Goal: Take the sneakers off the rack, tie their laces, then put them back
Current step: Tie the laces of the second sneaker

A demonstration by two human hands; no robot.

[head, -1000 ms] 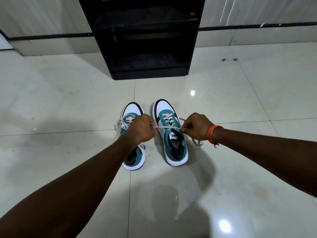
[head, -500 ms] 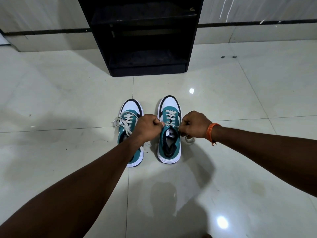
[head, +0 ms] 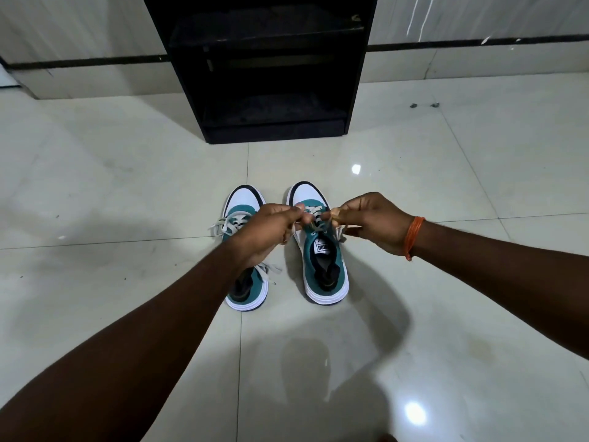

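- Sneakers: two, teal and white, side by side on the tiled floor (head: 446,193), toes toward the rack (head: 264,68), near it but apart from it.
- Right sneaker (head: 322,253) lies under both hands; its lace (head: 314,226) is lifted above the tongue.
- Left hand (head: 264,231) is closed, fingers pinching one strand of that lace.
- Right hand (head: 373,221) is closed too, thumb and fingers pinching the other strand; the two hands nearly meet over the eyelets.
- Left sneaker (head: 247,282) is partly hidden by the left forearm, which crosses its middle; its loose lace (head: 223,223) spills out to both sides, untied.
- Rack is black, open-fronted, against the wall; two shelves show, both dark, and I cannot tell what, if anything, sits on them.
- An orange thread band (head: 413,237) circles the right wrist.
- Two small dark specks (head: 424,105) lie on the floor to the right of the rack.
- Bright light spots reflect off the glossy tiles.
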